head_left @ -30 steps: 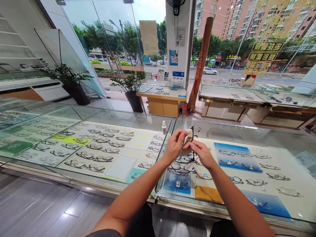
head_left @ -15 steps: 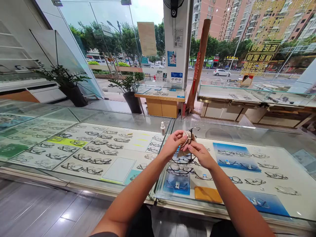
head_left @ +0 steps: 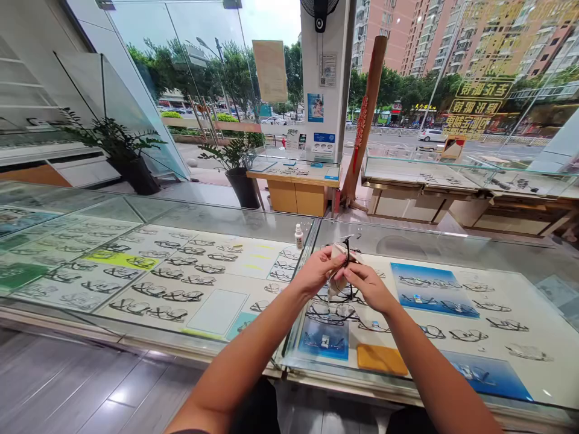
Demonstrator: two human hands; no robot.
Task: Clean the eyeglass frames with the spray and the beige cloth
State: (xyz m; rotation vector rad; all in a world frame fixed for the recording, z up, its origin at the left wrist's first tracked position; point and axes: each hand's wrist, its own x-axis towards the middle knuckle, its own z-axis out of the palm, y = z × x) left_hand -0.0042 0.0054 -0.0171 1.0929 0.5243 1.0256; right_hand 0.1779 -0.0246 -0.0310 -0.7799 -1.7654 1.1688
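Above the glass counter, my left hand (head_left: 318, 271) is closed on a pale cleaning cloth (head_left: 336, 251), pressed around part of a dark-framed pair of glasses (head_left: 347, 248). My right hand (head_left: 367, 284) pinches the same glasses from the other side, its fingertips close to the left hand's. One temple of the glasses points upward; the lenses are mostly hidden by cloth and fingers. A small white bottle (head_left: 298, 236) stands upright on the counter beyond my left hand. Below my right arm lies a flat orange-brown case (head_left: 382, 360).
The glass display counter (head_left: 280, 355) runs across the view, with rows of glasses (head_left: 174, 295) inside. Blue display mats (head_left: 434, 289) lie under some frames on the right. Past the counter stand a potted plant (head_left: 242, 187), a small wooden cabinet (head_left: 296, 196) and a leaning wooden post (head_left: 368, 114).
The glasses and cloth have turned and shifted slightly in my hands. The cloth now sits more to the left of the upright temple, and my left hand is slightly lower.
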